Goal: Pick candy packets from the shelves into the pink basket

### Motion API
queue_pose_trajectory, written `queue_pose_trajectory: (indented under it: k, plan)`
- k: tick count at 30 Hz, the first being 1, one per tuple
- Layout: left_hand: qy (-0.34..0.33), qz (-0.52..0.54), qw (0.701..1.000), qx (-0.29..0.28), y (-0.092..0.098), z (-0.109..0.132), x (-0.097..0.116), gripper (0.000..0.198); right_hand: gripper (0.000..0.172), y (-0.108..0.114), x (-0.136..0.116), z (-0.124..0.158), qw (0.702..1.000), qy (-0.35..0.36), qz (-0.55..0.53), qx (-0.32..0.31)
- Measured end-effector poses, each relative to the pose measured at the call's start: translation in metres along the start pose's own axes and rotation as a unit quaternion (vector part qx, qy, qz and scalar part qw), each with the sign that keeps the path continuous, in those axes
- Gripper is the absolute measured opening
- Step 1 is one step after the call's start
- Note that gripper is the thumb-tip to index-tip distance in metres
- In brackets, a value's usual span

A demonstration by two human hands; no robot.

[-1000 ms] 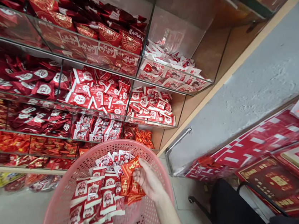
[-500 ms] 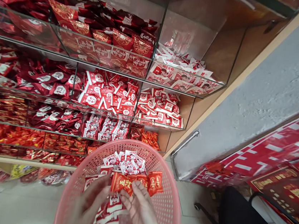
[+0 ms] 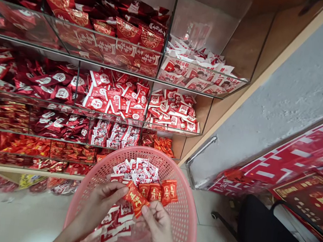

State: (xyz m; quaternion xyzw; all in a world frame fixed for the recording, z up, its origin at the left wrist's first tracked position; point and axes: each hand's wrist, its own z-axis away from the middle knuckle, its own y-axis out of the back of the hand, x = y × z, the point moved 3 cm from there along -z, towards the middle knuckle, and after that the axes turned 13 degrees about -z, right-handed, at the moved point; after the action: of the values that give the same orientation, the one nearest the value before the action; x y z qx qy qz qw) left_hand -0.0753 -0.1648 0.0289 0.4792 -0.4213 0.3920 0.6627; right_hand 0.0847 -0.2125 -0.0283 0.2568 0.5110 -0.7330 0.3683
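The orange-red packet (image 3: 136, 200) was pinched, tilted, over the pink basket (image 3: 189, 225), with the left hand (image 3: 102, 203) gripping its upper end and the right hand (image 3: 157, 225) its lower end. A second before, the right hand alone had clutched a bunch of them; these now lay as a row of orange packets (image 3: 161, 191) just beyond the fingertips. White-and-red packets (image 3: 140, 171) crowded beneath and past the fingers, with the glass-fronted shelves (image 3: 123, 93) farther off.

Orange-red foil packet (image 3: 136, 201), tilted, pinched above pink perforated basket (image 3: 185, 217), similar packets (image 3: 159, 192) just behind
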Motion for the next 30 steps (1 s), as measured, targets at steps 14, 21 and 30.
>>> queue_pose_trajectory:
  k: [14, 21, 30]
  plan:
    - [-0.029, -0.057, 0.985, -0.16, 0.003, -0.006, -0.009, 0.031, 0.044, 0.013, 0.006, 0.015, 0.998, -0.031, 0.044, -0.045]
    - [-0.052, -0.122, 0.969, -0.209, 0.005, -0.015, -0.01, 0.034, 0.041, 0.02, 0.021, 0.027, 0.997, 0.024, 0.075, -0.009]
    - [-0.182, -0.306, 0.897, -0.261, -0.025, -0.078, 0.006, 0.026, 0.035, 0.06, -0.024, 0.026, 0.966, 0.165, 0.16, 0.116]
